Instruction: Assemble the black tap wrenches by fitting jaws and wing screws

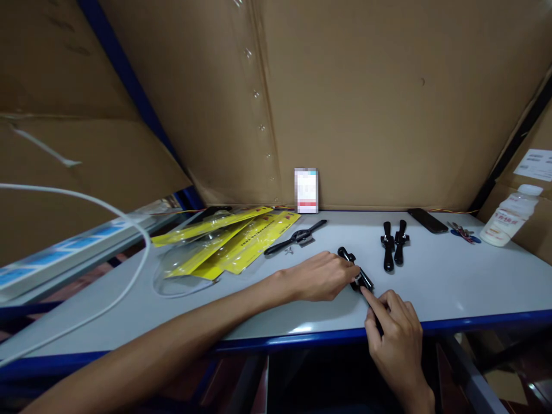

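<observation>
Left hand (321,276), right hand (397,328) pinching a long, glossy black metal tool (366,280)
Here, near the front edge of the grey table (457,276).

Counter (466,287): grey top, blue front edge. Left to right: yellow packages (248,238), single black tool (298,236), black tool pair (388,251). Toward the rear right corner: dark phone (428,221), keys (462,231), bottle (506,218). Rear edge: upright display (306,190).

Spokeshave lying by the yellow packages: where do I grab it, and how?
I'd pinch the spokeshave by its right handle, coming from above on the right. That handle is slim and points away from the yellow packages, while a small winged metal piece lies near the left handle.
</observation>
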Available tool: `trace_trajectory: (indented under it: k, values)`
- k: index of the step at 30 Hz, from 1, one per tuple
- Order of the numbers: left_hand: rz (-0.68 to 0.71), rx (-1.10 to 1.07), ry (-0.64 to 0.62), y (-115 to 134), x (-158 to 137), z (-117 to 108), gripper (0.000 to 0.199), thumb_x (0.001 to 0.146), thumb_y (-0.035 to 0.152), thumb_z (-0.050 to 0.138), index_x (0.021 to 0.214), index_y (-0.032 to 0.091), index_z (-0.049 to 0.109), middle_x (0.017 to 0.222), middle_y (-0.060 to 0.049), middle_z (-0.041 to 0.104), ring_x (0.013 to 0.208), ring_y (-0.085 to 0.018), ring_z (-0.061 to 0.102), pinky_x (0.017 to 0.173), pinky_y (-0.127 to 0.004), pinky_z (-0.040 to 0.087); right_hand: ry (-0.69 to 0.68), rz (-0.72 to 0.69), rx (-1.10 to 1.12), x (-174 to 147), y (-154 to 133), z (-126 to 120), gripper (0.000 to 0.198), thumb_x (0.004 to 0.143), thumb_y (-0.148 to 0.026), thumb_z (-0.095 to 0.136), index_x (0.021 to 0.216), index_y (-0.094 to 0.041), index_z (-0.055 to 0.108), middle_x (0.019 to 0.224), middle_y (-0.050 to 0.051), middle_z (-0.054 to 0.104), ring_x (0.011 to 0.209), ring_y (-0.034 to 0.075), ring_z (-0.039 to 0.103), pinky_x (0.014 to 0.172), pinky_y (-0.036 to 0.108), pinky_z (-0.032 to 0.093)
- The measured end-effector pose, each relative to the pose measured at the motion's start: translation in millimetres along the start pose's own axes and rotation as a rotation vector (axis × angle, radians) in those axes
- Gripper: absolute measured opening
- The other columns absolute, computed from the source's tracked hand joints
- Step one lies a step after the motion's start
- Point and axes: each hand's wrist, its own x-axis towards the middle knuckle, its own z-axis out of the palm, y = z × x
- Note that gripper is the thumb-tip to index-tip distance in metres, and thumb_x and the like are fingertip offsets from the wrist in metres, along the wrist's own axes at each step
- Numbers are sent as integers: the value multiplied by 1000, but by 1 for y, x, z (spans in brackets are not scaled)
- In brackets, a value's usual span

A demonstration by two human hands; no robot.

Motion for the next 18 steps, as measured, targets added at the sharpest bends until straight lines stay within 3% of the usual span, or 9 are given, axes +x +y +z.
trace_trajectory:
  k: [5,13,18]
  values:
    - [40,147,-14,5,-1,1,14,84,4,52,91,16,56,84,-9,68,74,-21,62,56,-31,37,2,1,23,0,0,0,36,93,-10,48,121,-18,69,80,3,53,74,18,48,70,33,32]
    - [16,190,-35,5,0,1,15,83,5,54,94,15,58,85,-8,68,73,-20,63,56,-31,38,9,-7,33,0,1,0,37,91,-8,48,121,-18,68,80,2,53,74,18,48,71,33,32]
    - [96,281,6,8,0,3,11,90,6,51,95,13,59,84,-8,68,73,-21,63,54,-31,38,13,-8,32,0,2,1,37,91,-8,49,121,-18,68,80,2,52,74,18,46,70,33,32]
